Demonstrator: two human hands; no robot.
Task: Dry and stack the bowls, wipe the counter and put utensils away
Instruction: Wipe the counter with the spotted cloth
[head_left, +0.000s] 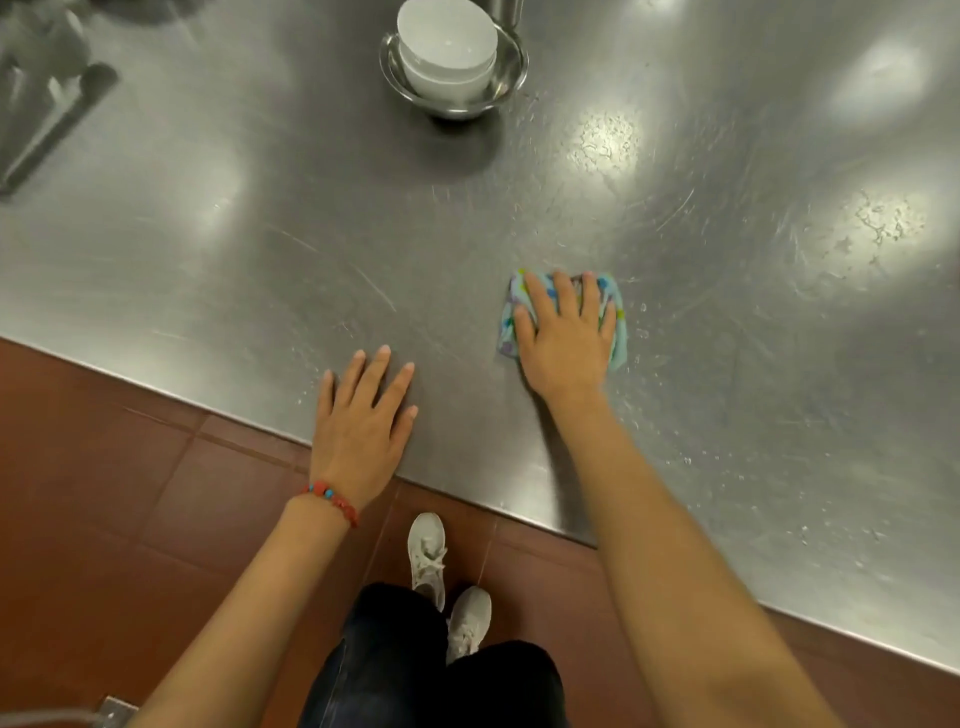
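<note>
Right hand (566, 338) presses flat on the soft, limp cloth (563, 319), best pinned under a spread palm; left hand (363, 421), at its eight o'clock, lies spread and holding nothing on the slick steel counter (260, 234).

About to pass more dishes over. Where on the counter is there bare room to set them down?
Bare steel lies between the stacked bowls and both hands, and across the counter right of the cloth, though wet-streaked there. Crowded: the far left corner with dark utensils, and the near edge under the left hand and right hand.

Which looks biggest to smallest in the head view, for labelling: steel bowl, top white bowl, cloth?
1. steel bowl
2. top white bowl
3. cloth
The cloth is partly hidden under the right hand and nearer, so its rank is unsure.
</note>
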